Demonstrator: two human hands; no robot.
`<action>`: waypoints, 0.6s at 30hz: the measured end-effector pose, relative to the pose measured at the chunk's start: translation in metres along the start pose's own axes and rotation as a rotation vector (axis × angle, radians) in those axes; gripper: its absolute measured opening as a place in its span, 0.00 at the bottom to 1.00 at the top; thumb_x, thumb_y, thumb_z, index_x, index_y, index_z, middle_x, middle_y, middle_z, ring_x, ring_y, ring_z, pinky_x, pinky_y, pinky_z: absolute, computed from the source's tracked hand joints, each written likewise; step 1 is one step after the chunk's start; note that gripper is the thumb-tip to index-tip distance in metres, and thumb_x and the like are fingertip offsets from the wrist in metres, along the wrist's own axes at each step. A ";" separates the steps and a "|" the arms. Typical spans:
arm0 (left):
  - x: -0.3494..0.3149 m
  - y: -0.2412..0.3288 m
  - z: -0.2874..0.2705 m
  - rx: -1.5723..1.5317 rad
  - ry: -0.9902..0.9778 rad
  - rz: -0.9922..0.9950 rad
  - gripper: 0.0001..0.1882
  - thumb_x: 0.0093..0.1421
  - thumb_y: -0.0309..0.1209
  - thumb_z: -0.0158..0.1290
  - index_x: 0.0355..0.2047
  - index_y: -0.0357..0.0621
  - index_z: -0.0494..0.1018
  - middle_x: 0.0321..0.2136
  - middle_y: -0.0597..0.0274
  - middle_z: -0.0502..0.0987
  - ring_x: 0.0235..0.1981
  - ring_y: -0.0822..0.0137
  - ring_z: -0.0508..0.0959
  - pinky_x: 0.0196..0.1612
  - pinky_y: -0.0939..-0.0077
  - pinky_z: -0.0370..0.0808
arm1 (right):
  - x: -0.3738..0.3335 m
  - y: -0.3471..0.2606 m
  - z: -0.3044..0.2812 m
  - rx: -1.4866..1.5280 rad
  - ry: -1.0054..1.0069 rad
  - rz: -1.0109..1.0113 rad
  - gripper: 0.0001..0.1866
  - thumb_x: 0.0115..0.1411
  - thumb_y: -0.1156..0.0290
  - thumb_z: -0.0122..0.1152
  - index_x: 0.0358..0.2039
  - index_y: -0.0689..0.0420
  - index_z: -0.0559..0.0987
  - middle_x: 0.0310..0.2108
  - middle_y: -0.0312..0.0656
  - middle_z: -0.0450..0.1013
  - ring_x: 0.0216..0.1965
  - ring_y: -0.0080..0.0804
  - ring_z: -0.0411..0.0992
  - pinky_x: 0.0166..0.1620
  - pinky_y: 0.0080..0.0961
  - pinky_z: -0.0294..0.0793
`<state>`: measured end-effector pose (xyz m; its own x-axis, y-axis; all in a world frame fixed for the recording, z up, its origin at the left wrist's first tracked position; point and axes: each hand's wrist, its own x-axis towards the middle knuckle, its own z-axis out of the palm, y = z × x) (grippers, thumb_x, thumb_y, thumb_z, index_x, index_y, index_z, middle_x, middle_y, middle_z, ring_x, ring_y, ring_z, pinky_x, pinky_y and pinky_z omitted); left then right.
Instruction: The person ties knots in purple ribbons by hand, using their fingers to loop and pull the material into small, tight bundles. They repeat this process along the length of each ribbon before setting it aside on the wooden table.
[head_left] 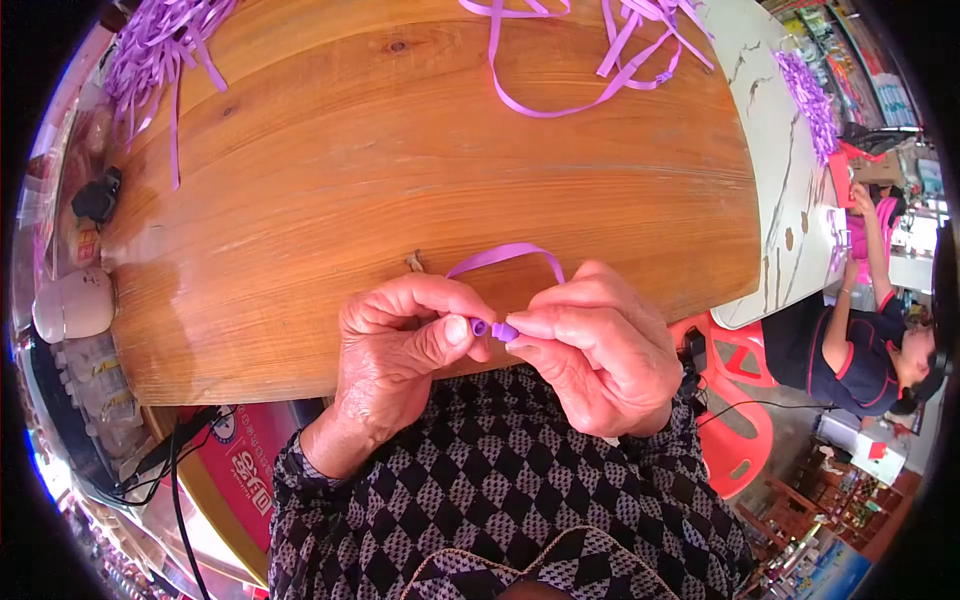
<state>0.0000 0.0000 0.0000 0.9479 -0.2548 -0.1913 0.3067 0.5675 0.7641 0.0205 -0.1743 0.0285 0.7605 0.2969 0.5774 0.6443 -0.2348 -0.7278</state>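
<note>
At the far left corner of the wooden table (330, 180) a heap of purple strips (160, 45) is piled, with one strip trailing down over the wood. Just off the left edge a small black object (98, 197) and a pale rounded container (72, 305) are seen. At the near edge, the left hand (400, 350) is closed, its thumb and forefinger pinched on a small purple ribbon piece (494, 329) — the curled end is gripped there. The ribbon's loop (510, 255) arches up over the wood behind the knuckles. The right hand (595, 345) is clamped on the same piece from the other side, fingertips nearly touching the left thumb. More loose purple ribbons (600, 50) are spread along the far edge. Beyond the right edge a white marbled table (775, 170) is placed — another person (860, 340) is seated by it, above a red plastic chair (740, 400).
</note>
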 end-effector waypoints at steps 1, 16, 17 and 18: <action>0.000 0.000 0.000 -0.039 -0.003 -0.025 0.10 0.53 0.27 0.56 0.34 0.34 0.73 0.26 0.59 0.77 0.27 0.72 0.76 0.35 0.79 0.76 | 0.000 -0.001 0.000 -0.006 0.003 -0.001 0.10 0.43 0.82 0.66 0.29 0.64 0.77 0.23 0.44 0.72 0.17 0.29 0.65 0.19 0.21 0.61; -0.004 0.006 0.008 0.127 0.051 -0.025 0.06 0.55 0.24 0.55 0.32 0.34 0.73 0.26 0.61 0.76 0.26 0.76 0.74 0.32 0.85 0.74 | -0.003 -0.002 0.001 -0.222 0.006 -0.111 0.13 0.37 0.82 0.67 0.28 0.64 0.77 0.21 0.42 0.70 0.16 0.30 0.62 0.18 0.21 0.58; -0.004 0.006 0.008 0.164 0.054 -0.027 0.06 0.55 0.24 0.55 0.32 0.34 0.73 0.26 0.62 0.76 0.27 0.77 0.74 0.33 0.86 0.73 | -0.004 -0.001 0.002 -0.270 -0.008 -0.133 0.14 0.37 0.82 0.67 0.28 0.64 0.77 0.21 0.42 0.70 0.16 0.30 0.62 0.18 0.22 0.58; -0.003 0.006 0.008 0.163 0.055 -0.029 0.06 0.55 0.24 0.55 0.32 0.34 0.73 0.26 0.62 0.76 0.27 0.77 0.74 0.33 0.86 0.73 | -0.004 -0.002 0.002 -0.270 -0.009 -0.131 0.14 0.37 0.82 0.67 0.28 0.64 0.77 0.21 0.42 0.70 0.16 0.30 0.62 0.18 0.22 0.58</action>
<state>-0.0020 -0.0020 0.0100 0.9436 -0.2232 -0.2444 0.3199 0.4252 0.8467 0.0158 -0.1735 0.0266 0.6694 0.3490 0.6559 0.7360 -0.4315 -0.5215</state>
